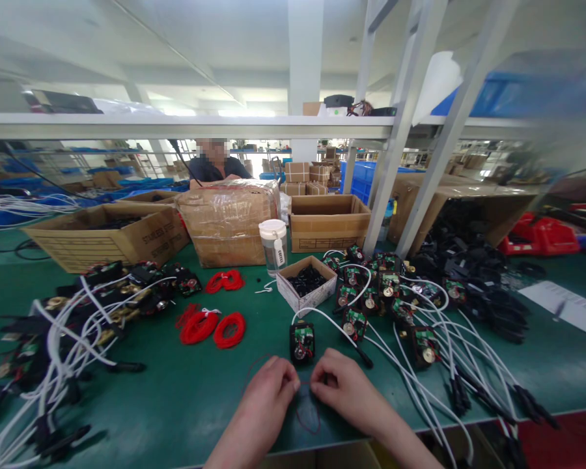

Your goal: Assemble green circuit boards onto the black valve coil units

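Fingertips of the left hand (272, 385) and right hand (339, 385) nearly meet, and I see each pinching a thin red wire (305, 383) between thumb and forefinger. A short stretch spans the gap between them; from there a loose loop droops toward me, near the middle of the near edge of the green tabletop (163, 391). The other fingers curl inward on both hands.

Just beyond the fingertips, I have a single black-cased circuit-board module (302, 342) lying face up, its green board showing. Right of it, a pile of similar modules (388, 283) trails white cables (420, 391) with black ends toward the near edge. On the left, I make out three bundles of red wire (229, 330), and past them, near the left edge, a second heap of modules and cables (53, 339).

Farther out stands a small open carton (293, 298) of black parts, with a white-lidded clear bottle (274, 251) behind it. Toward the far edge I see a tape-wrapped cardboard box (229, 225) between open ones; a person (219, 170) is behind it.
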The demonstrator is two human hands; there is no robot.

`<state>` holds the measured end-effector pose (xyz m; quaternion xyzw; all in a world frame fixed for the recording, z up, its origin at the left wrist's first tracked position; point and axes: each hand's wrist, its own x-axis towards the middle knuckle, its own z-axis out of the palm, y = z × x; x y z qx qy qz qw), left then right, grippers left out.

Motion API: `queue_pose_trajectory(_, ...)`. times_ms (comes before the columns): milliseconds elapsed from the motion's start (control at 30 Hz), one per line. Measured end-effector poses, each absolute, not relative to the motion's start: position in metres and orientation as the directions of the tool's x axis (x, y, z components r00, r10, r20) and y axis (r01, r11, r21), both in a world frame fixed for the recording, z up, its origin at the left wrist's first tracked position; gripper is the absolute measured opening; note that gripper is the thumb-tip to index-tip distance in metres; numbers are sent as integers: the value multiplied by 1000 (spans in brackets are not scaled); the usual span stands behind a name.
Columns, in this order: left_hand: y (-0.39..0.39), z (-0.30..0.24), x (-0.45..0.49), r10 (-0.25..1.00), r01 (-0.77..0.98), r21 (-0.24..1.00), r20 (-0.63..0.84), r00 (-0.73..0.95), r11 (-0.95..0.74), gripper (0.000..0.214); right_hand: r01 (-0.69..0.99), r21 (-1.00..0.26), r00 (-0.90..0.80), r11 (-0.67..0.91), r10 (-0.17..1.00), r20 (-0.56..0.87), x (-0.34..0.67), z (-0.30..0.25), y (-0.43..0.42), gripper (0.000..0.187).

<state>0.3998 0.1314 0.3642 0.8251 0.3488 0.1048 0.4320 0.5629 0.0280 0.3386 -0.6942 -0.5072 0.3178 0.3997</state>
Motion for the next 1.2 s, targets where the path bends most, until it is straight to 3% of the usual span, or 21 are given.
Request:
queue_pose_trajectory(200, 139, 372, 403, 679, 444, 802, -68, 731, -398, 16, 421, -902, 337, -90, 940, 63, 565, 345, 34, 12)
queue_pose_trajectory(400, 151, 380, 415, 707, 403, 820, 2, 707, -405, 19, 533, -843, 389, -71, 905, 170, 575, 357, 49, 11)
queue_pose_trajectory(900, 168, 388, 433, 716, 454, 727, 73, 694, -515, 16, 653, -753, 363, -82, 906, 216, 582, 372, 63, 13)
queue_pose_trajectory(1200, 174, 386, 443, 738, 539, 644, 59, 673, -543, 17, 790, -601, 341, -119, 901, 270, 584, 378, 70, 13)
